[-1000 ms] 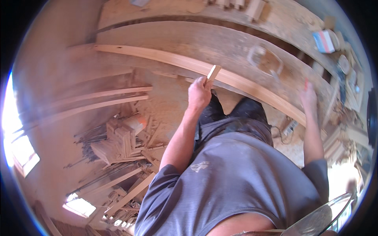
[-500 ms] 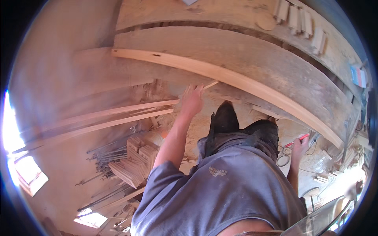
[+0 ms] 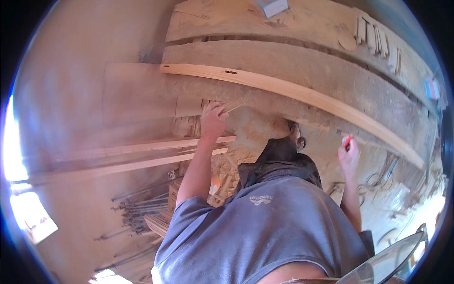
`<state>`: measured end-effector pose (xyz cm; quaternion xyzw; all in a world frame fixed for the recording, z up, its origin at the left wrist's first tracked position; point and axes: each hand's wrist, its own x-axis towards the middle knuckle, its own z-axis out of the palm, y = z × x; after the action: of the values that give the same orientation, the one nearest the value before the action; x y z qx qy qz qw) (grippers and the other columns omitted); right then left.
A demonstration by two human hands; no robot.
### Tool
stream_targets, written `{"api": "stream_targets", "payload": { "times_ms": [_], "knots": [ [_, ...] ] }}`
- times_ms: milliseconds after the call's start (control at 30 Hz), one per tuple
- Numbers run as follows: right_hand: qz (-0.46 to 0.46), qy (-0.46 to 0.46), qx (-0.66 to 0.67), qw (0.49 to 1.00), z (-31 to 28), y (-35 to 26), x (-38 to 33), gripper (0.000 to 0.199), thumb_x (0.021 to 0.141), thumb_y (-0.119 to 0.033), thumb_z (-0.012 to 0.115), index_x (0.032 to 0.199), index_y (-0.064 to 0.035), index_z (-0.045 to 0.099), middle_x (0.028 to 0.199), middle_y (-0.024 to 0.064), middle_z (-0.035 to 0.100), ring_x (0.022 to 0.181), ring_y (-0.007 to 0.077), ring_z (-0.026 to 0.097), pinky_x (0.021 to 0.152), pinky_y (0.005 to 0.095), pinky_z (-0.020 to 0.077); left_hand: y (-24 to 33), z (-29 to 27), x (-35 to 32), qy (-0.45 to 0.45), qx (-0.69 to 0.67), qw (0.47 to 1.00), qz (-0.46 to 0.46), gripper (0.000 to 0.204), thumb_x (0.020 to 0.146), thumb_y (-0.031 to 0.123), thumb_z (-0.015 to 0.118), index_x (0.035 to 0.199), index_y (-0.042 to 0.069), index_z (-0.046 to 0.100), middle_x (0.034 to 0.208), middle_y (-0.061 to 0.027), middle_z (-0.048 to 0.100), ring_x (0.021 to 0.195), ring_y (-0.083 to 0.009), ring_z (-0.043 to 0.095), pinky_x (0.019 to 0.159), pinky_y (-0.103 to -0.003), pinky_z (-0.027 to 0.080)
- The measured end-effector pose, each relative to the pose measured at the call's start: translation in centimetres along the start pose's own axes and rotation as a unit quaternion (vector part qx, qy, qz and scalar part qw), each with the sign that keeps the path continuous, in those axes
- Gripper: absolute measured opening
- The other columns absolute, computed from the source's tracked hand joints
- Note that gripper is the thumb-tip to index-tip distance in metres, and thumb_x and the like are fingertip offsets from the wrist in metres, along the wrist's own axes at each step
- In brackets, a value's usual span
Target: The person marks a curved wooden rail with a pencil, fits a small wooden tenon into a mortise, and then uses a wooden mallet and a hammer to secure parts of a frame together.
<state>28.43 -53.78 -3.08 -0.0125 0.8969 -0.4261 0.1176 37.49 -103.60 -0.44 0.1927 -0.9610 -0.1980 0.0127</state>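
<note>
My left hand is closed on a thin wooden strip that sticks out to the right, just short of the workbench edge. My right hand grips a red pencil-like marker upright near the bench's front edge; its exact kind is too small to tell. Beyond both hands a long pale wooden rail lies along the bench. Two dark slots show near its left end. Neither hand touches the rail.
The workbench carries short wood pieces at the far right and a small box at the back. Two long planks jut in from the left. Metal clamps and stacked wood lie below them.
My right hand has come up and leftward with the red marker, closer to the bench. My left hand has shifted left with the strip. The view has turned, bringing the box in fully.
</note>
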Motion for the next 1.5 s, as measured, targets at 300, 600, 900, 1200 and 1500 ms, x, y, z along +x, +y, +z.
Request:
{"api": "stream_targets", "payload": {
  "times_ms": [300,600,900,1200,1500],
  "knots": [
    [0.084,0.045,0.027,0.995,4.1,-1.4,-8.3,0.012,0.086,-0.001,0.059,0.098,-0.0017,0.06,0.079,0.005,0.058,0.07,0.0124,0.053,0.064,0.0314,0.0461,-7.0,-1.6,6.9,-0.038,-0.018,0.993,0.111,0.027,0.078,0.01,0.077,0.103,0.001,0.076,0.114,-0.0112,0.072,0.11,-0.033,0.063,0.096,-0.042,0.052],
    [0.252,0.043,0.028,0.966,17.9,-10.6,-8.5,0.012,0.084,-0.003,0.059,0.095,0.0004,0.061,0.073,0.0087,0.062,0.07,0.0182,0.061,0.066,0.0354,0.0502,-14.2,2.2,18.1,-0.086,-0.023,0.963,0.256,0.02,0.082,0.016,0.077,0.099,0.004,0.078,0.115,-0.008,0.074,0.109,-0.0311,0.065,0.097,-0.041,0.053],
    [0.244,0.006,0.092,0.965,28.5,-26.9,1.3,0.007,0.087,-0.002,0.061,0.093,-0.0001,0.062,0.089,0.0117,0.066,0.069,0.0204,0.067,0.066,0.0334,0.0532,-14.4,2.2,22.3,-0.116,-0.056,0.917,0.377,0.01,0.08,0.015,0.077,0.088,0.008,0.074,0.114,-0.0044,0.074,0.104,-0.0293,0.064,0.09,-0.044,0.055],
    [0.268,0.107,0.16,0.944,32.3,-27.3,8.8,0.016,0.088,-0.013,0.072,0.091,0.0011,0.066,0.079,0.0092,0.066,0.071,0.0168,0.066,0.067,0.0332,0.0523,-14.3,2.1,22.7,-0.132,-0.076,0.921,0.359,0.011,0.079,0.011,0.077,0.087,0.006,0.073,0.116,-0.0067,0.075,0.1,-0.0293,0.065,0.085,-0.042,0.054],
    [0.283,0.08,0.307,0.905,34.1,-26.7,14.4,0.022,0.088,-0.015,0.074,0.082,-0.0025,0.057,0.069,0.0043,0.063,0.062,0.0125,0.06,0.059,0.0311,0.0491,-13.9,1.8,23.2,-0.166,-0.109,0.918,0.344,0.013,0.075,0.007,0.078,0.086,0.006,0.072,0.113,-0.0066,0.074,0.099,-0.03,0.065,0.084,-0.043,0.055]
  ]
}}
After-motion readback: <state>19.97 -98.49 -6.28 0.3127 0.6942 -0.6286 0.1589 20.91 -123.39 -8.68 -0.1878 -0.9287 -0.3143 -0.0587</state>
